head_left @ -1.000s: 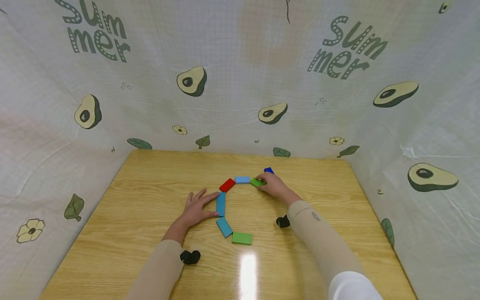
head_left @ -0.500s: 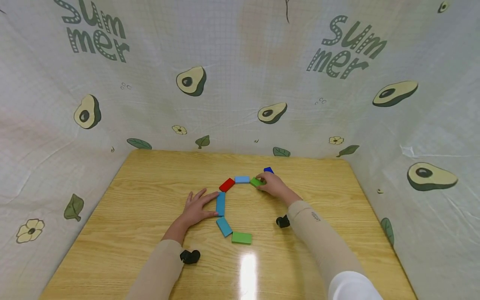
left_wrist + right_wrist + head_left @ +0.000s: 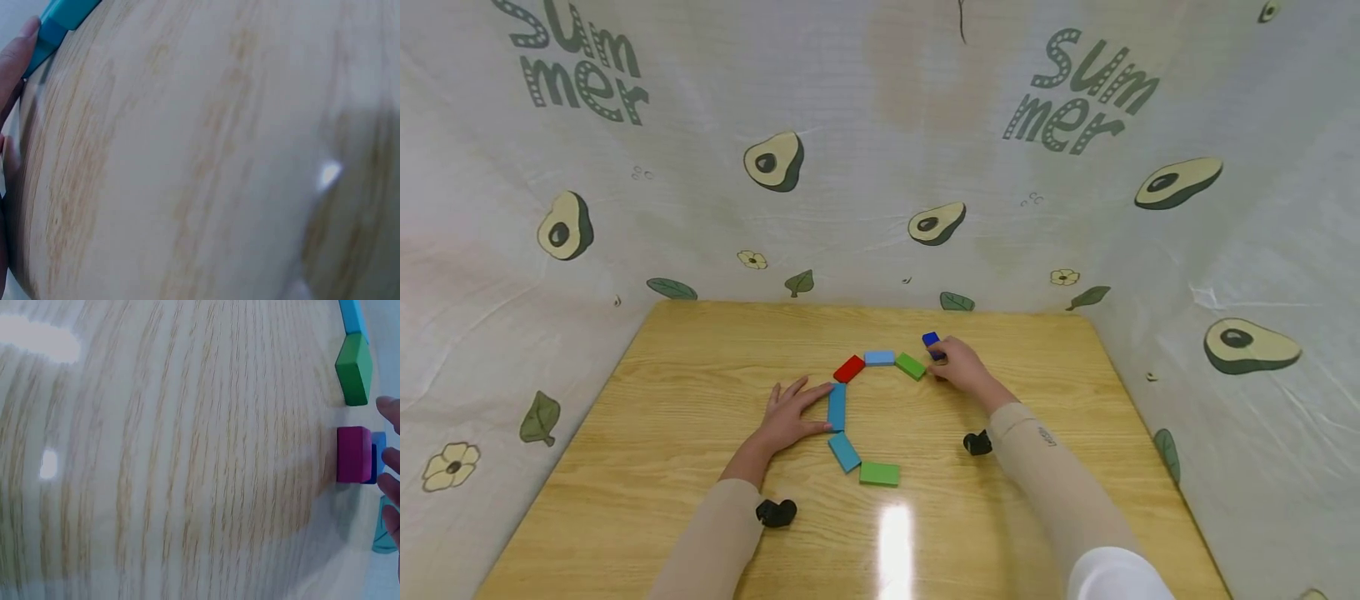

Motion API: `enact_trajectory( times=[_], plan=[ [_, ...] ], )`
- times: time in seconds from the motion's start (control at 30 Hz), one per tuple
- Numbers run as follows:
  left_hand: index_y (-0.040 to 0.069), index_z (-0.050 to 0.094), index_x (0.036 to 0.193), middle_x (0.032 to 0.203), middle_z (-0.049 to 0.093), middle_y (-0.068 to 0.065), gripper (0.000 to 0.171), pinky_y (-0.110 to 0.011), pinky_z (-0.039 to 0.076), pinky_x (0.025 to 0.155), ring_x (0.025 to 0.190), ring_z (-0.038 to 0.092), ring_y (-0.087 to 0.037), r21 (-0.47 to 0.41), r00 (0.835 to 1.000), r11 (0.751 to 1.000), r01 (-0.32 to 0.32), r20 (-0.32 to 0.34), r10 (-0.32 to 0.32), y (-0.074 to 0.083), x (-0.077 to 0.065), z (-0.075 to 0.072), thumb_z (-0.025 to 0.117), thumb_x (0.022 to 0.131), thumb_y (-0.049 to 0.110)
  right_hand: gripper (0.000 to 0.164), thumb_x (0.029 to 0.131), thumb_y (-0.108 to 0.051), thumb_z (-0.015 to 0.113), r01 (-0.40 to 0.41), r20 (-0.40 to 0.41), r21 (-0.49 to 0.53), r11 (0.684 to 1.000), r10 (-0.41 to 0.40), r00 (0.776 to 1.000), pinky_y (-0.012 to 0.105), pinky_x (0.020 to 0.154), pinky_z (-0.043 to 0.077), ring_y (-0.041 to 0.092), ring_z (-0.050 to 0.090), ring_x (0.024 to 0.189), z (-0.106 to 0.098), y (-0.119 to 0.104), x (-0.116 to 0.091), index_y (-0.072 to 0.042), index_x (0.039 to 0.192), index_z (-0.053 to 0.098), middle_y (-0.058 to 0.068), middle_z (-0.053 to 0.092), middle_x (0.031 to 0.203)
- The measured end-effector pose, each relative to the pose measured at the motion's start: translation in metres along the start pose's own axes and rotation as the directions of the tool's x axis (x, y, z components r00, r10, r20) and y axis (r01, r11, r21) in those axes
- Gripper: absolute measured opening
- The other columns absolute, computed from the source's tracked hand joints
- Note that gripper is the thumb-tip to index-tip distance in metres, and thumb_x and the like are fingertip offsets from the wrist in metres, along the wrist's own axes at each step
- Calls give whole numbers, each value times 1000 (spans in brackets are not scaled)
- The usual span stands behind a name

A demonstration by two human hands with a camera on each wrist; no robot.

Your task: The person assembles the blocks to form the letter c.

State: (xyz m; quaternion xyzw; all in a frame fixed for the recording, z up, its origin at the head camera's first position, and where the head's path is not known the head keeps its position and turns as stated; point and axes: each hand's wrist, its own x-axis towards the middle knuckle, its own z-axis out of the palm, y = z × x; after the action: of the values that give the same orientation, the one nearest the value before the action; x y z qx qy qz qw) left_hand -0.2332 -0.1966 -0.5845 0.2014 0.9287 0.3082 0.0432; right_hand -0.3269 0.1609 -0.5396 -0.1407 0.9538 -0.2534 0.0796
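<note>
My left hand [image 3: 786,423] lies spread on the table, its index finger and thumb touching the left side of a long teal block [image 3: 837,407]. My right hand [image 3: 961,367] is at the right end of a curved row of blocks, its fingers loosely bent beside a dark blue block [image 3: 932,343]. In the right wrist view, a magenta block [image 3: 354,455] stands before the blue block [image 3: 379,453]; the right hand hides it in the head view. A green block [image 3: 911,367] lies just left of that hand, apart from its fingers.
The row also has a light blue block [image 3: 879,358], a red block [image 3: 849,368], a second teal block [image 3: 845,452] and a near green block [image 3: 879,474]. They lie on a wooden table [image 3: 700,358]. Printed cloth [image 3: 850,275] hangs around it.
My right hand has let go of the far green block and shifted right beside the dark blue block. The left hand stays put. The head view has turned slightly.
</note>
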Motion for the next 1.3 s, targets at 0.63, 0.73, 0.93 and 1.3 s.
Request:
enact_trajectory(
  times=[0.63, 0.73, 0.93, 1.3],
  plan=[
    [24, 43, 150, 150, 43, -5, 76, -62, -10, 111, 146, 16, -35, -1, 1000, 1000, -5, 15, 5, -2, 0, 1, 73, 84, 48, 39, 92, -18, 70, -112, -10, 66, 992, 113, 994, 50, 101, 43, 41, 46, 123, 5, 16, 23, -8, 130, 64, 23, 42, 134],
    [24, 43, 150, 150, 43, -5, 76, -62, -10, 111, 146, 16, -35, -1, 1000, 1000, -5, 17, 5, -4, 1, 1, 73, 84, 48, 37, 92, -17, 70, -97, -6, 65, 993, 97, 995, 51, 101, 42, 42, 46, 122, 7, 15, 26, -8, 127, 66, 24, 43, 133],
    [25, 43, 150, 151, 42, -5, 76, -62, -10, 111, 146, 16, -35, -19, 1000, 1000, 1, 19, -1, -4, 0, -1, 74, 83, 47, 32, 92, -13, 70, -88, -15, 75, 993, 90, 996, 51, 102, 41, 42, 46, 122, 11, 16, 30, -8, 123, 69, 25, 44, 131],
    [25, 44, 149, 150, 43, -4, 76, -61, -11, 111, 146, 16, -34, -15, 1000, 1000, 0, 8, 0, -2, -1, -1, 74, 84, 46, 29, 95, -4, 63, -117, -57, 179, 977, 129, 990, 52, 104, 40, 41, 43, 127, 15, 17, 27, -7, 124, 68, 24, 46, 132]
  ],
)
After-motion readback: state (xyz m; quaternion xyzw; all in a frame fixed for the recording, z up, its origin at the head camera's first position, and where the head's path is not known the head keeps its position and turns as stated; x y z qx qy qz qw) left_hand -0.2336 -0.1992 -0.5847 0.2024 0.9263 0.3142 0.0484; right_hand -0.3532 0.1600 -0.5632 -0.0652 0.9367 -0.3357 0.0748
